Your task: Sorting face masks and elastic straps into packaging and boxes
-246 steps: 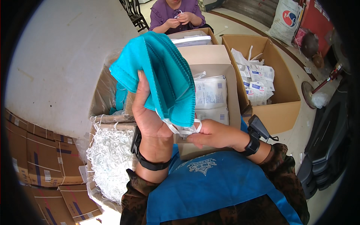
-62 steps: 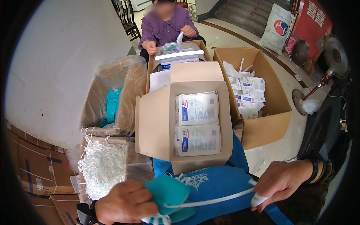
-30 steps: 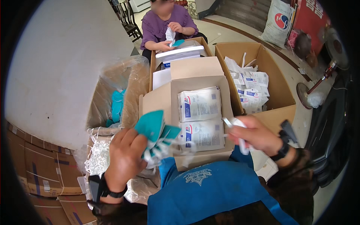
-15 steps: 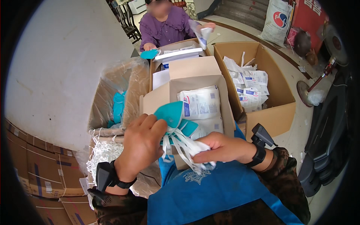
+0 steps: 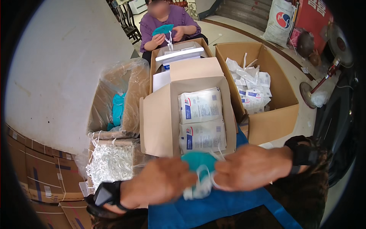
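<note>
Low in front of me, over the blue apron (image 5: 228,202), I hold a teal face mask (image 5: 198,160) with white straps. My left hand (image 5: 162,183) is closed on its left edge, and my right hand (image 5: 251,168) pinches at its right side by the straps. Both hands are smeared by motion, so single fingers are hard to make out. A white bundle under the mask is too blurred to name. Just beyond, an open carton (image 5: 159,122) holds two visible stacks of flat white printed packets (image 5: 202,135).
A plastic-lined box (image 5: 141,82) with teal masks is at left, above a box of white straps (image 5: 110,164). At right, a carton (image 5: 274,126) holds loose packets. Across from me, a person in purple (image 5: 179,19) handles another teal mask (image 5: 163,29). A fan (image 5: 307,94) stands far right.
Both my hands have come lower and nearer to me with the mask, uncovering the packets in the carton. The person opposite has swapped a white packet for both hands on a teal mask.
</note>
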Tool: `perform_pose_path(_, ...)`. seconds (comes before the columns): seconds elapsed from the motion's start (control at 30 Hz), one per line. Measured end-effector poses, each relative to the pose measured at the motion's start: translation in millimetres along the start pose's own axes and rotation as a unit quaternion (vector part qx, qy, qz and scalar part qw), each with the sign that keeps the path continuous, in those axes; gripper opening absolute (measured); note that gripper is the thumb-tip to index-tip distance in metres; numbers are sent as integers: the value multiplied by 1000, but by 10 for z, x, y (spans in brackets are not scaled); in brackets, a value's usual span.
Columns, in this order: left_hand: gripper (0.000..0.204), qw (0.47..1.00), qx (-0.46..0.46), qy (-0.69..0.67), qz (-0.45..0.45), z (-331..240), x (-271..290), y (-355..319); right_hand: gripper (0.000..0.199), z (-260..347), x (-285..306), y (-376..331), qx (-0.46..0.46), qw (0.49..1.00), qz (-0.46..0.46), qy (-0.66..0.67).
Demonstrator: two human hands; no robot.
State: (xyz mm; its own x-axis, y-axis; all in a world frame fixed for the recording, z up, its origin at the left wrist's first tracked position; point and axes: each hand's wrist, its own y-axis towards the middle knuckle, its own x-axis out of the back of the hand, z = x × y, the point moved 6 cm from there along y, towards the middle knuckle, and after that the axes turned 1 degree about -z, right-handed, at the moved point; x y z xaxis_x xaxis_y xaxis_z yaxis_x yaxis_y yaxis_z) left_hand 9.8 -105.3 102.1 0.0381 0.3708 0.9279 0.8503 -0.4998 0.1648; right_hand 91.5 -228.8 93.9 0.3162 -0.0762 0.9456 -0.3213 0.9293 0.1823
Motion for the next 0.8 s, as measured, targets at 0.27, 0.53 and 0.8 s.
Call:
perform_pose_path(0.27, 14, 999, 6, -50, 8, -241, 355, -391, 32, 139, 292, -369, -30, 976, 40, 212)
perform_pose_path(0.53, 31, 926, 223, 281, -114, 466, 511, -700, 14, -710, 13, -587, -240, 858, -128, 436)
perform_pose_path(0.8, 21, 918, 129, 356, -122, 383, 598, -38, 25, -1335, -761, -60, -274, 544, -275, 744)
